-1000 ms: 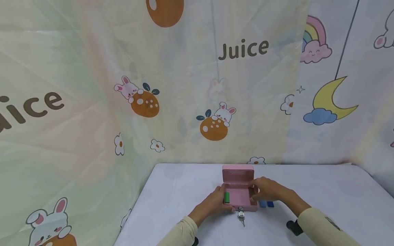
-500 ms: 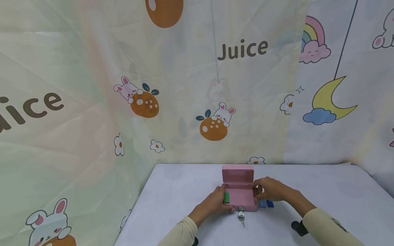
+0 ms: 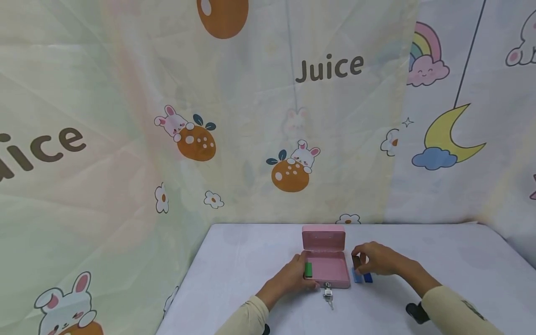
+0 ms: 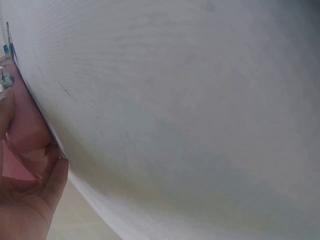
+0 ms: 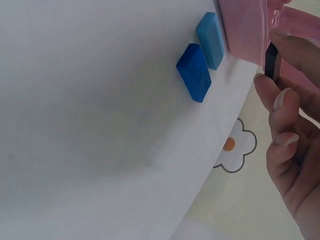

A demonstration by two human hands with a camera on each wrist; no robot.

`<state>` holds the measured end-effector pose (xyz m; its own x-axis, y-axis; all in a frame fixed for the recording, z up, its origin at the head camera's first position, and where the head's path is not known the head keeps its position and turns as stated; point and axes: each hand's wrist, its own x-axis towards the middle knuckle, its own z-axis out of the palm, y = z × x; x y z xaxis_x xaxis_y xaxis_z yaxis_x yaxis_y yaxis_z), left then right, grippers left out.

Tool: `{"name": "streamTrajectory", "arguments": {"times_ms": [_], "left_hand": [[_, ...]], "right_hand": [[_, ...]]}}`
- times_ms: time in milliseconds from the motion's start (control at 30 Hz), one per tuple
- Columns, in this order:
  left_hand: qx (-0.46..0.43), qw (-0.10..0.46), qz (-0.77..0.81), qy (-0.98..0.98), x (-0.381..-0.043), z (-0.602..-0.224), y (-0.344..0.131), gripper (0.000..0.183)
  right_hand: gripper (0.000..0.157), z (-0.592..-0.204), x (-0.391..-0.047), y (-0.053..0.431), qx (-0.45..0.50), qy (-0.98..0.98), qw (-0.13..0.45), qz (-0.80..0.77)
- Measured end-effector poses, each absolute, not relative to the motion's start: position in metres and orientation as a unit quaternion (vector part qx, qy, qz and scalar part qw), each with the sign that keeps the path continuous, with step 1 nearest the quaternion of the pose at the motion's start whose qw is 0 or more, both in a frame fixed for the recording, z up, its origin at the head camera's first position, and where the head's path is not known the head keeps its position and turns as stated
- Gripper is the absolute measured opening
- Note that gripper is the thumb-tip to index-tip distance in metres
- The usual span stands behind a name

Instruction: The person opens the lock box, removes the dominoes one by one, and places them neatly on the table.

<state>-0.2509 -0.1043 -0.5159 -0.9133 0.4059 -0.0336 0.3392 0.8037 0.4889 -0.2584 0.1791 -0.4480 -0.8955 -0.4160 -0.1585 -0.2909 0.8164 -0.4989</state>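
A pink metal cash box (image 3: 328, 266) stands with its lid (image 3: 324, 239) raised. My left hand (image 3: 288, 275) holds the box by its left side, thumb near the front edge; in the left wrist view its fingers wrap the pink wall. Inside, along the left wall, lies a green block (image 3: 308, 269). Keys (image 3: 328, 298) hang from the front lock. Just right of the box, my right hand (image 3: 378, 258) pinches a small dark block (image 5: 270, 62) between thumb and fingers. Below that hand lie a light blue block (image 5: 211, 41) and a darker blue block (image 5: 195, 73), side by side.
A white cloth covers the table (image 3: 234, 265). Behind it hangs a curtain (image 3: 251, 204) printed with rabbits, oranges and flowers. A black piece (image 3: 417, 313) sits at the right sleeve's cuff.
My right hand has come out over the box's right wall and moved right, with the dark block now showing in its fingers. The left hand and the box stay in place.
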Motion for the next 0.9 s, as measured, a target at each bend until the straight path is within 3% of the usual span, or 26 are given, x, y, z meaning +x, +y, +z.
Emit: {"name": "streamTrajectory", "arguments": {"times_ms": [900], "left_hand": [[0.198,0.070,0.256,0.944,-0.247,-0.515,-0.105,0.103]], "right_hand": [[0.040,-0.466,-0.263,0.213,-0.159,0.943,0.155,-0.246]]}}
